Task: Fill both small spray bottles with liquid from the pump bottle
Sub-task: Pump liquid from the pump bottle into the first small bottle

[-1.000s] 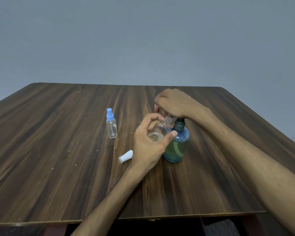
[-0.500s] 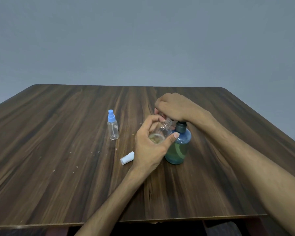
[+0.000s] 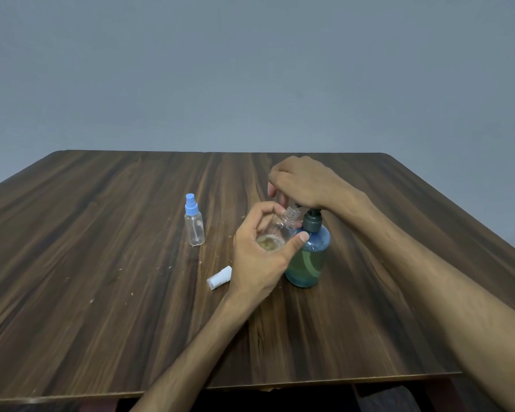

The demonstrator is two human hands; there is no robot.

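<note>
My left hand (image 3: 260, 260) grips an uncapped clear small spray bottle (image 3: 280, 230), tilted with its threaded neck up toward the pump's spout; a little yellowish liquid lies in its bottom. My right hand (image 3: 304, 182) rests on top of the blue pump bottle (image 3: 309, 260), fingers curled over the pump head, which is hidden under the palm. The pump bottle stands on the wooden table (image 3: 101, 292) and holds greenish liquid. A second small spray bottle (image 3: 194, 223) with a blue spray cap stands upright to the left, looking empty.
A white cap (image 3: 219, 278) lies on its side on the table just left of my left wrist. Small crumbs or specks dot the table surface to the left. The table's near edge runs along the bottom of the view.
Both hands and the bottles sit slightly lower in the frame, from a small head movement. The grips themselves look the same.
</note>
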